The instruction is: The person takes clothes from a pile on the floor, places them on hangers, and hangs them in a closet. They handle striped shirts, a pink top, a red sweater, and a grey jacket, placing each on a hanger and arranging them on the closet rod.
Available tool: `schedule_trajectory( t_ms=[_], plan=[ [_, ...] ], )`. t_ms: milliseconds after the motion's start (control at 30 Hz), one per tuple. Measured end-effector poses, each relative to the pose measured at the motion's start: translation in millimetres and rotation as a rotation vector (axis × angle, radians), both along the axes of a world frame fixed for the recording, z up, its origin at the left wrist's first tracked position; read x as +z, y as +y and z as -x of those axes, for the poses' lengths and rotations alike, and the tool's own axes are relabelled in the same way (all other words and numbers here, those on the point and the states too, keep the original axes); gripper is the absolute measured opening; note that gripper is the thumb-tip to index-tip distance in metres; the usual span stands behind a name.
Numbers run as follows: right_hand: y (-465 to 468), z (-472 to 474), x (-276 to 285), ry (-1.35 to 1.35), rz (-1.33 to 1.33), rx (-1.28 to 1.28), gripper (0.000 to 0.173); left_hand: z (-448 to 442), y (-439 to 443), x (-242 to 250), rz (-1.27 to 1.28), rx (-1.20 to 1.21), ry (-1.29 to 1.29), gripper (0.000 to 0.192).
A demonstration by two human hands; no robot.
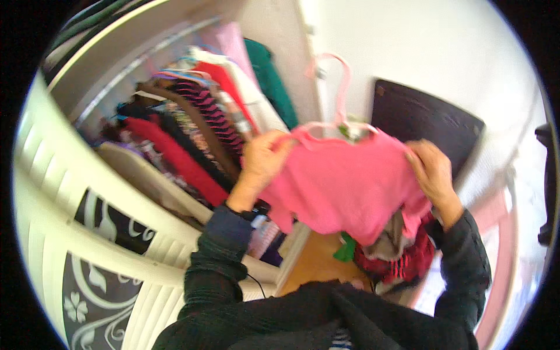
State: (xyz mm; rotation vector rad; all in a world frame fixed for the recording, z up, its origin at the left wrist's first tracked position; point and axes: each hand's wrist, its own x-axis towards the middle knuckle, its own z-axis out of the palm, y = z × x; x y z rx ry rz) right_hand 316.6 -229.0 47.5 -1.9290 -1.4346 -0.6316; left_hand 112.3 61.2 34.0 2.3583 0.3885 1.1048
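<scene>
A pink top (341, 188) hangs on a pink hanger (343, 94), held up in front of me. My left hand (262, 159) pinches its left shoulder, thumb over the fabric. The opposite shoulder is gripped by my right hand (431, 168). The hanger's hook rises above the neckline, and its arms are mostly hidden inside the top. Something small and green shows at the neck opening. Under the top's lower edge, a grey-brown cloth (387, 245) and a red and black garment (404, 269) lie in a heap, partly covered.
An open wardrobe holds many hung garments (188, 127) on a metal rail (144, 59). White wardrobe doors (166, 258) with patterned dark panels stand at the left. A dark board (420, 118) leans by the white wall. A pink-framed piece (496, 262) is at the right.
</scene>
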Motion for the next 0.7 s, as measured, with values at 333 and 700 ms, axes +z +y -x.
schedule_trajectory(
  t_ms=[333,700],
  plan=[
    [18,75,49,1.347,0.23,0.698,0.033,36,58,-12,0.009,-0.067,-0.223,0.017],
    [56,57,87,1.349,-0.065,0.701,0.036,22,115,16,0.169,0.056,-0.382,0.038]
  ],
)
